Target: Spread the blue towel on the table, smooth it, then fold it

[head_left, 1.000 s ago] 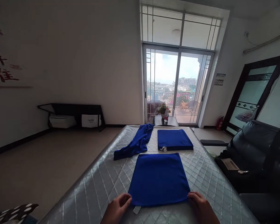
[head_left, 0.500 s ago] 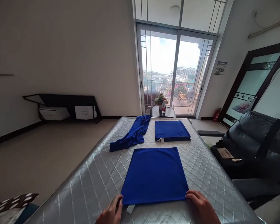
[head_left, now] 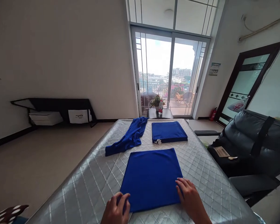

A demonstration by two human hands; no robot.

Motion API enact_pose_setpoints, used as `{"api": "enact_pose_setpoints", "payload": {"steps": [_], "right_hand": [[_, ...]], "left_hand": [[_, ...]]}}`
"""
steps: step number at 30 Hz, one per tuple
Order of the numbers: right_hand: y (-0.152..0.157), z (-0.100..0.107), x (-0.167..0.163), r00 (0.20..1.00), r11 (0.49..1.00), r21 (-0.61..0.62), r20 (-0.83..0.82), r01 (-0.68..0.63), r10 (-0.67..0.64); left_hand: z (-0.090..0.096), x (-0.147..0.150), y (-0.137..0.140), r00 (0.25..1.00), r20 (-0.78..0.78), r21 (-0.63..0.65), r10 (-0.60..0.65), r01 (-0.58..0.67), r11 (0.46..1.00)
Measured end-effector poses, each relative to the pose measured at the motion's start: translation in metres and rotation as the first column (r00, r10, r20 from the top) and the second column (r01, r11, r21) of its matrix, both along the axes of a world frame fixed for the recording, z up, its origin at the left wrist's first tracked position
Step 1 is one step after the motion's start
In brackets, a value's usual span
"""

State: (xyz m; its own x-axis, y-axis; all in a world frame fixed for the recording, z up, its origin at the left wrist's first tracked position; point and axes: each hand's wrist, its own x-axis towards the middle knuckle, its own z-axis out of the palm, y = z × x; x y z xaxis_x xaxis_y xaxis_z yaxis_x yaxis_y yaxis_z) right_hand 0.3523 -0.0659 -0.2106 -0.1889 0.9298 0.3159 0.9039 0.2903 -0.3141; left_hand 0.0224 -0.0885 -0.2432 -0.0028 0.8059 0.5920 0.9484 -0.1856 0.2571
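A flat blue square cloth (head_left: 152,179), possibly a cushion cover, lies on the quilted silver surface in front of me. By its near left corner is my left hand (head_left: 116,209), fingers bent and apart, with nothing visibly gripped. My right hand (head_left: 189,196) rests at the cloth's right edge, its fingers loosely spread over the border. Farther off sits a neat stack of folded blue cloths (head_left: 169,130) with white tags at its near left corner. To the left of that stack, a crumpled blue cloth (head_left: 129,138) stretches diagonally.
The silver quilted surface (head_left: 84,189) reaches toward a small table holding a bottle (head_left: 161,107) and a potted plant (head_left: 156,102). A black armchair (head_left: 254,146) stands close on the right. Sliding glass doors (head_left: 170,74) are at the back.
Both hands have let go of the near corners. The right hand has moved up along the right edge, and the left has shifted slightly right. The view has turned slightly right.
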Motion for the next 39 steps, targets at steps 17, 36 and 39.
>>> {"api": "enact_pose_setpoints", "payload": {"steps": [17,36,39], "right_hand": [[0.02,-0.041,-0.012,0.982,0.974,-0.219,0.19,0.058,-0.015],[0.033,-0.019,-0.012,0.979,0.952,-0.294,0.2,0.083,-0.024],[0.052,-0.012,-0.014,0.981,0.962,-0.264,0.194,0.072,-0.02]], "left_hand": [[-0.012,0.117,0.042,0.914,-0.165,-0.368,-0.371,0.292,0.883],[-0.075,0.0,0.01,0.987,-0.095,-0.198,0.127,-0.144,0.97],[-0.073,0.0,0.008,0.988,-0.085,-0.187,0.13,-0.144,0.972]]}}
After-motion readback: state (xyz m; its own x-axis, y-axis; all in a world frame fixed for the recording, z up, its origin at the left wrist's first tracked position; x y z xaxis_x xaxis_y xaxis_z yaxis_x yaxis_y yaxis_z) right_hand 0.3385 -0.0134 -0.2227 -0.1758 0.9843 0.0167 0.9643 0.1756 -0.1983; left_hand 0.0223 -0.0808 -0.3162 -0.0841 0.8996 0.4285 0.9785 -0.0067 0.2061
